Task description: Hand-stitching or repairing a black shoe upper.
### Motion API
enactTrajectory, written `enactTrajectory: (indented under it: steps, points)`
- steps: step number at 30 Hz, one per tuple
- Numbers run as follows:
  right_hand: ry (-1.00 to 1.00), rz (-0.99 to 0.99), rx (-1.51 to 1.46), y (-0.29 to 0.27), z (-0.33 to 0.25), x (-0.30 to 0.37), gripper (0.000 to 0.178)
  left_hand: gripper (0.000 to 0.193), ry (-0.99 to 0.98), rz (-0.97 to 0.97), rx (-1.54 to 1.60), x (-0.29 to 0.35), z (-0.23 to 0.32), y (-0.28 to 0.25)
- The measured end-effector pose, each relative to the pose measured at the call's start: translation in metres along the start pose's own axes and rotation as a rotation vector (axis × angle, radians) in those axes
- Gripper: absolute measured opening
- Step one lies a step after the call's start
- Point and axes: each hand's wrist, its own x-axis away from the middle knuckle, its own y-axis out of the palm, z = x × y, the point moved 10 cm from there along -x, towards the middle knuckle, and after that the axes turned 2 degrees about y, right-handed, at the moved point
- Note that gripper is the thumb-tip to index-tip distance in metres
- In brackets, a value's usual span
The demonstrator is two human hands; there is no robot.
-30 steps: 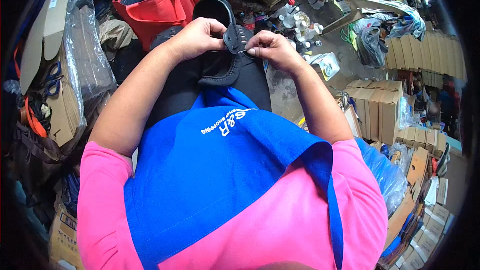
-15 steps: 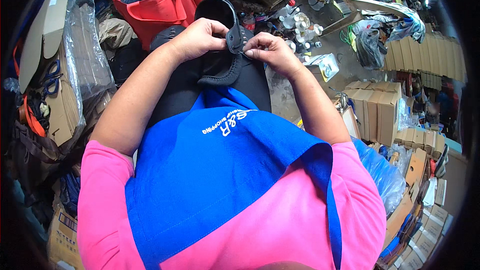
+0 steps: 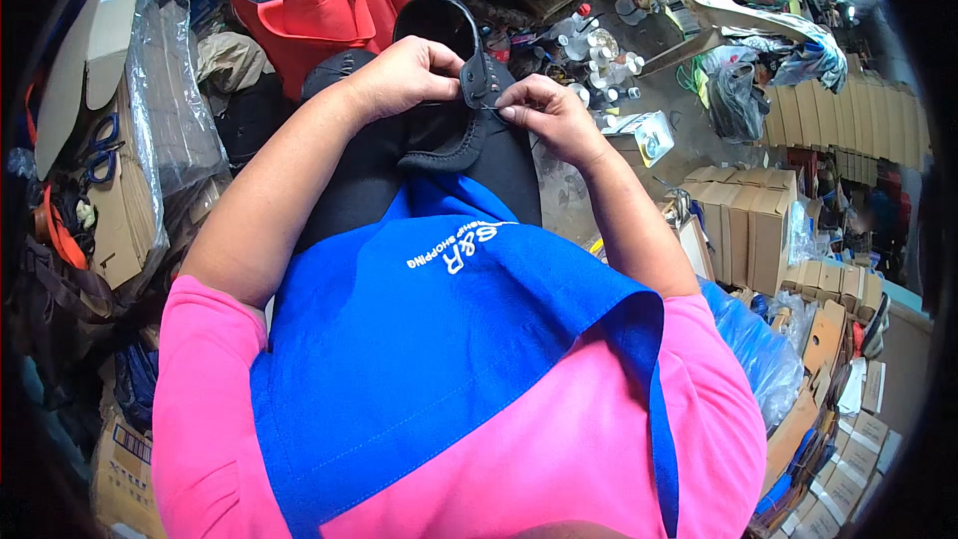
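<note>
Over my lap I have a black shoe upper (image 3: 446,153), its thick edge stitched and its band curving up in a loop. My left hand (image 3: 413,80) pinches the band's edge from the left, with thumb and fingertips closed on it. Just right of the band, my right hand (image 3: 552,115) is closed in a pinch. A fine pale line, a needle or thread, shows between its fingertips and the upper; which it is I cannot tell. Small holes or studs dot the band near the fingers. Beneath lie my dark-clad legs and a blue apron (image 3: 399,339).
A red bag (image 3: 329,15) stands open beyond my left hand. Small bottles (image 3: 604,65) cluster on the floor at the far right. Cardboard boxes (image 3: 743,225) are stacked at the right. At the left are plastic-wrapped cardboard (image 3: 175,90) and blue-handled scissors (image 3: 103,152).
My right hand has drawn slightly right, away from the band, and the fine line now shows in the gap. The left hand keeps its grip; the upper has shifted slightly right.
</note>
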Motion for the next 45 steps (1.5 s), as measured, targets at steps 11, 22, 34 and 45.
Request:
enactTrajectory:
  steps: [11, 22, 34, 45]
  points:
    - [-0.132, 0.121, 0.206, 0.006, -0.029, 0.008, 0.012, 0.028, 0.076, -0.066, -0.223, 0.001, 0.014, 0.003]
    - [-0.279, 0.22, 0.712, 0.018, -0.081, 0.024, 0.02, 0.034, 0.114, -0.181, -0.402, 0.001, 0.024, 0.011]
    - [-0.323, -0.152, 1.512, 0.076, -0.113, -0.003, 0.016, 0.022, 0.083, -0.221, -0.545, -0.006, 0.02, 0.017]
    - [-0.172, 0.015, 0.952, 0.042, -0.091, -0.012, 0.009, 0.022, 0.103, -0.076, -0.557, -0.01, 0.019, -0.003]
